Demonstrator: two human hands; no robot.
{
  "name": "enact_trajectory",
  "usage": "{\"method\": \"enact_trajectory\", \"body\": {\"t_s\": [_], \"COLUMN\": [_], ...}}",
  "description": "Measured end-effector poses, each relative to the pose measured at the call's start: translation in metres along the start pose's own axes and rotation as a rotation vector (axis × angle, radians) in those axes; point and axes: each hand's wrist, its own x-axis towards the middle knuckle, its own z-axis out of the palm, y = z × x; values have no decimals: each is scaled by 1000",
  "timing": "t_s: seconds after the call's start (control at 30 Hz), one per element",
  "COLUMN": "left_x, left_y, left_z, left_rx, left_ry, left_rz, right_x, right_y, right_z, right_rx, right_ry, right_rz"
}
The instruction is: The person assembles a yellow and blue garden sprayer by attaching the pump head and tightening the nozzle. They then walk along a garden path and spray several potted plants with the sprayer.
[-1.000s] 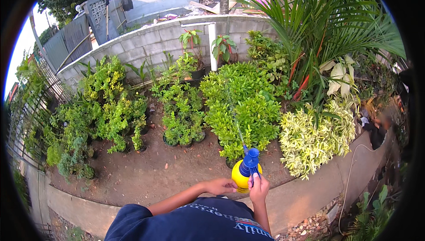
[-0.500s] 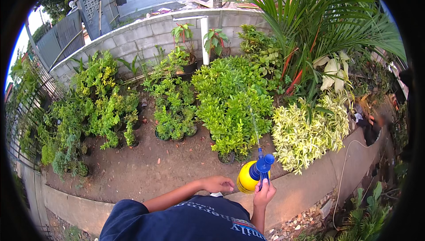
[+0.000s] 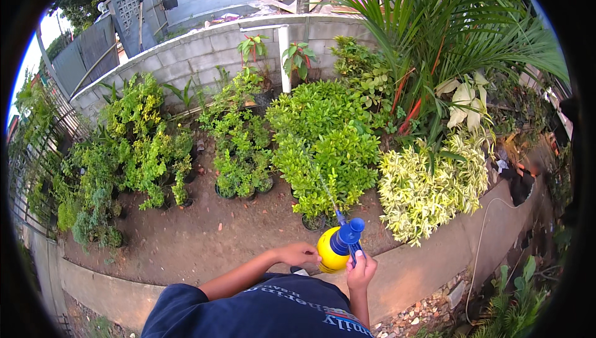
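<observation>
while the round yellow plastic spray bottle with a blue pump top [image 3: 335, 250] sits low in the middle of the view, above the concrete kerb [image 3: 434, 263], the right hand [image 3: 361, 270] is clamped round its blue trigger and the left hand [image 3: 300, 253] cups its yellow side. a thin jet now leaves the nozzle toward the bright green potted shrub [image 3: 323, 151]. compared with a second ago, the bottle has swung rightward, nearer the pale variegated bush [image 3: 434, 182], so the watering seems to be moving along the bed of bare brown soil [image 3: 205, 238].
</observation>
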Motion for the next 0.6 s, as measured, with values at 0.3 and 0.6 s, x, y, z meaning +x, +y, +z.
{"method": "enact_trajectory", "body": {"t_s": [0.3,0.6], "left_x": [16,30], "left_y": [15,12], "left_z": [22,62], "left_rx": [29,-209], "left_ry": [-27,53], "left_rz": [-112,14], "right_x": [15,38], "right_y": [1,10], "right_z": [-25,-53], "right_rx": [29,225], "right_ry": [-35,86], "right_rz": [20,71]}}
